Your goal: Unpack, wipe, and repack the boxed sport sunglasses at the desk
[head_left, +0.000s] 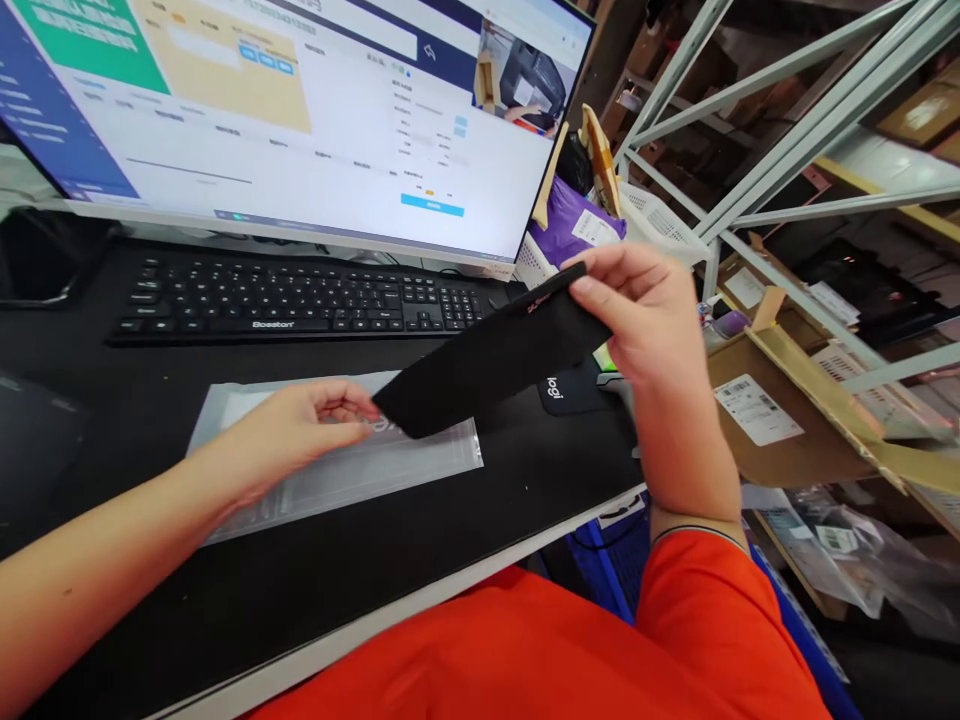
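A long, flat black piece [487,360], with small lettering near its upper edge, is held tilted over the desk; I cannot make out its exact kind. My right hand [637,300] pinches its raised right end between thumb and fingers. At the lower left corner, the curled fingertips and thumb of my left hand [330,420] close on the piece. Beneath lies a translucent plastic bag [405,465] with pale printing, partly hidden by my left hand and the black piece.
A black keyboard [300,300] sits behind the bag, under a lit monitor [337,130]. A mouse pad [574,395] is partly covered by my right hand. To the right stand an open cardboard box [787,400], a purple parcel [577,225] and metal shelving [787,130].
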A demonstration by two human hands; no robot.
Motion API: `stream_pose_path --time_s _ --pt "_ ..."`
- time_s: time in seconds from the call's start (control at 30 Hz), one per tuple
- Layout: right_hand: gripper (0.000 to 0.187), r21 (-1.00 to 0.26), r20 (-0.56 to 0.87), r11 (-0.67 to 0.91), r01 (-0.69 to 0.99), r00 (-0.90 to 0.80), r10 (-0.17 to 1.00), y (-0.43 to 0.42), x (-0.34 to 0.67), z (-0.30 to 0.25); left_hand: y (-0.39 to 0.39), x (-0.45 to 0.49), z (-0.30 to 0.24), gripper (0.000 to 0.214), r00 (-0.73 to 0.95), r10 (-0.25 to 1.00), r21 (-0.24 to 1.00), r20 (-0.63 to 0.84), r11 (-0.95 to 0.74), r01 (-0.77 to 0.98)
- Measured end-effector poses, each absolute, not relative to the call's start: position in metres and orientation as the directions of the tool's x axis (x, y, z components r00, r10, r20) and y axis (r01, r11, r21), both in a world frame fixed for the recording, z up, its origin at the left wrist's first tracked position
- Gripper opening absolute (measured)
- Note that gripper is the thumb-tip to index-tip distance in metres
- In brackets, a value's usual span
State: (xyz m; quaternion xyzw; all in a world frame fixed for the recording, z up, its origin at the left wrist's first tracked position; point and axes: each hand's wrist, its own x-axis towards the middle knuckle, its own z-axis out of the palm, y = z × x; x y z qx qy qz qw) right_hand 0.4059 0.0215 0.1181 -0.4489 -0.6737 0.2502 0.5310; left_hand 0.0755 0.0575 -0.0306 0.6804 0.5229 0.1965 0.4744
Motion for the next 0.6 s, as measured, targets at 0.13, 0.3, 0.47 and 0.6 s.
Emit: stream_pose_path --time_s 0.13,0.3,0.47,0.6 --pt "0.016 -0.668 0.561 0.513 0.540 -0.087 0.823 0.000 0.412 0.169 0.085 0.105 -0.027 0.046 0.511 0.856 0.739 -0.081 -0.293 0.607" --pt "0.012 -0.540 0.484 0.372 0.755 -0.083 0.871 -0.024 0.425 0.208 0.121 0.159 -0.025 0.044 0.805 0.591 0.553 -0.042 -0.657 0.511" --pt "0.013 -0.636 0.396 0.245 0.732 0.037 0.918 -0.023 0.449 0.210 0.145 0.190 -0.042 0.058 0.899 0.414 0.432 -0.143 -0.792 0.433" --pt "0.015 -0.664 0.315 0.190 0.723 0.040 0.948 -0.021 0.458 0.208 0.156 0.188 -0.048 0.033 0.912 0.397 0.411 -0.103 -0.818 0.402"
